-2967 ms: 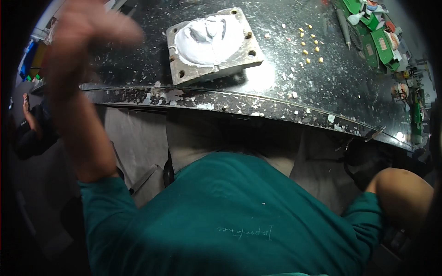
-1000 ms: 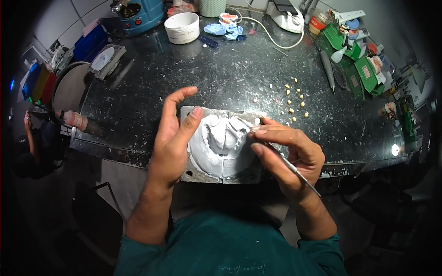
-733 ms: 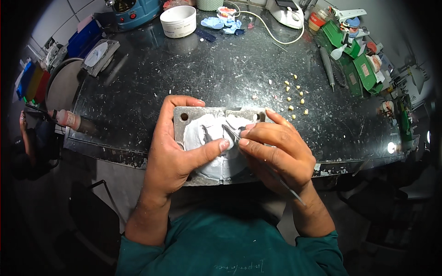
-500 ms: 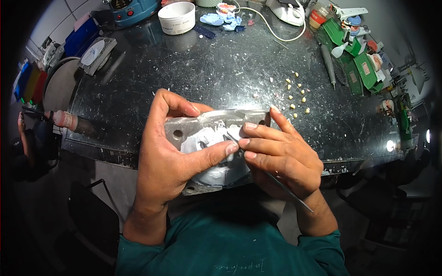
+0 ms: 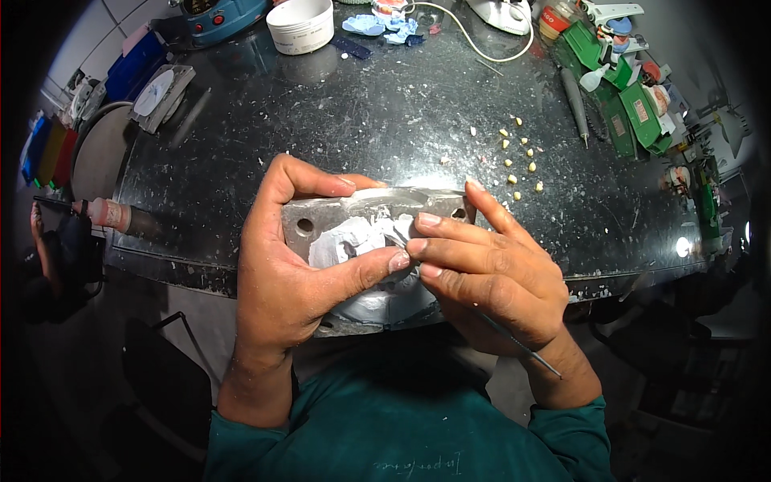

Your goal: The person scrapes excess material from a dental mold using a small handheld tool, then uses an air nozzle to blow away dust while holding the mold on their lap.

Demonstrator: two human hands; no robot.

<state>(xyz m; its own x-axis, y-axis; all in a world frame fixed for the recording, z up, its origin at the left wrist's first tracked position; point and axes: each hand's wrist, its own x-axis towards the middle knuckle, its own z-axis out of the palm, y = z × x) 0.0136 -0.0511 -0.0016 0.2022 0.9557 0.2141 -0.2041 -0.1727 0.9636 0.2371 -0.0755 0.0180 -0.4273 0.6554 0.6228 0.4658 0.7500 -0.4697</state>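
Metal flask lifted off far bench, now held near chest. Left hand wrapped round left side; right hand with thin tool closed in on plaster.

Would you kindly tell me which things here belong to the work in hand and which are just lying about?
In use: left hand, right hand, metal flask with white plaster, thin tool.

Lying about: loose teeth, white tub, green trays, handpiece, blue box.
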